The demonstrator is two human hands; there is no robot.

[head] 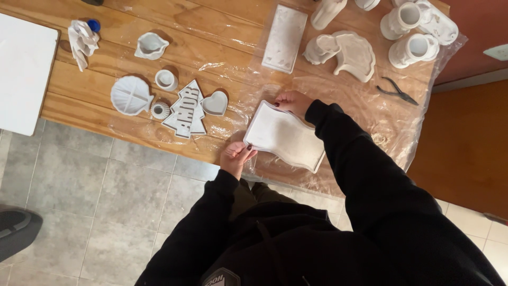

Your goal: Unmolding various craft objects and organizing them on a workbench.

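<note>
A white wavy-edged rectangular tray (288,137) lies on clear plastic sheeting at the front edge of a wooden table (79,100). My left hand (237,157) grips the tray's near left corner with fingers curled over the rim. My right hand (292,101) holds its far corner. Both arms are in black sleeves.
Left of the tray lie white cast pieces: a heart dish (215,103), a tree-shaped piece with letters (186,109), a shell dish (130,96) and small round cups (166,79). A flat rectangular slab (285,38), curved pieces (353,53), cylinder moulds (413,32) and pliers (398,91) lie farther back. A white board (24,71) sits far left.
</note>
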